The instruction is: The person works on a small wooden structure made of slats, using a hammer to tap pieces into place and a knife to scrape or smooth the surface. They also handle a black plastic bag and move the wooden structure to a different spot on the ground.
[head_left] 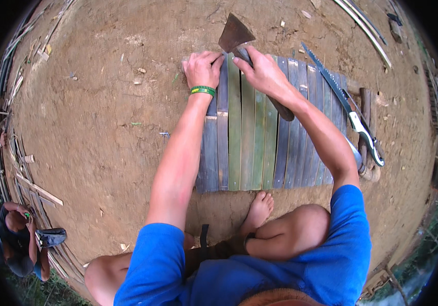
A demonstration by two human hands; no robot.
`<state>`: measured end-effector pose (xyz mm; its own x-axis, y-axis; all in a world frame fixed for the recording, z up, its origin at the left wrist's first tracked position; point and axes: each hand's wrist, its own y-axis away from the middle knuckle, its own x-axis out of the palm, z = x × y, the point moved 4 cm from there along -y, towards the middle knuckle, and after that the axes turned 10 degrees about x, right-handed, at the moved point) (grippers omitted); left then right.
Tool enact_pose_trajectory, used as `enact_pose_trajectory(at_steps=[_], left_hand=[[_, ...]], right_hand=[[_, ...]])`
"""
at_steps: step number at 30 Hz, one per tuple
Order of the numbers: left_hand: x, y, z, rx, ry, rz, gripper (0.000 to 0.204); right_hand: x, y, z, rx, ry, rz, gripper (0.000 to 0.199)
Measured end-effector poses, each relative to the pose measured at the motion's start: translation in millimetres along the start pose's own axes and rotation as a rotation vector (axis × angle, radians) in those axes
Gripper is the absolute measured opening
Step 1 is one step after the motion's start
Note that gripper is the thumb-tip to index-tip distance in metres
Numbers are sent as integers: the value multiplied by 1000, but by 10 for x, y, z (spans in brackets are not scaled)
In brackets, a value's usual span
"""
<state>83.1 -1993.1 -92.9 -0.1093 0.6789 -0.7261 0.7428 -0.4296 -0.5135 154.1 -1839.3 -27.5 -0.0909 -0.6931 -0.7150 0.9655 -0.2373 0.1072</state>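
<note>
In front of me lies a panel of bamboo slats [247, 148], green in the middle and grey-purple at the sides. My left hand [203, 70], with a green wristband, is closed at the panel's far left edge. Its fingertips are pressed together, and whatever they pinch is too small to make out. My right hand [264, 71] grips a hatchet-like tool [236, 33] by its dark handle, over the far part of the slats. The tool's flared, rusty metal blade points away from me, just beyond the left fingers.
A folding saw [331, 79] with a white and black handle rests along the panel's right side. Beside it are short wooden sticks [366, 109] and another blade [354, 151]. People [20, 239] sit at the far left near long bamboo strips [39, 188]. Wood chips dot the dirt ground.
</note>
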Motion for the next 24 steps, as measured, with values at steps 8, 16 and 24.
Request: enact_pose_trajectory(at_steps=[8, 16, 24], left_hand=[[60, 25, 27, 16, -31, -51, 18], [107, 48, 29, -38, -65, -61, 16], [96, -71, -9, -147, -108, 111, 26]], right_hand=[[-47, 185, -176, 101, -32, 40, 41], [-262, 491, -791, 228, -22, 70, 52], [-184, 435, -1156, 267, -164, 48, 53]])
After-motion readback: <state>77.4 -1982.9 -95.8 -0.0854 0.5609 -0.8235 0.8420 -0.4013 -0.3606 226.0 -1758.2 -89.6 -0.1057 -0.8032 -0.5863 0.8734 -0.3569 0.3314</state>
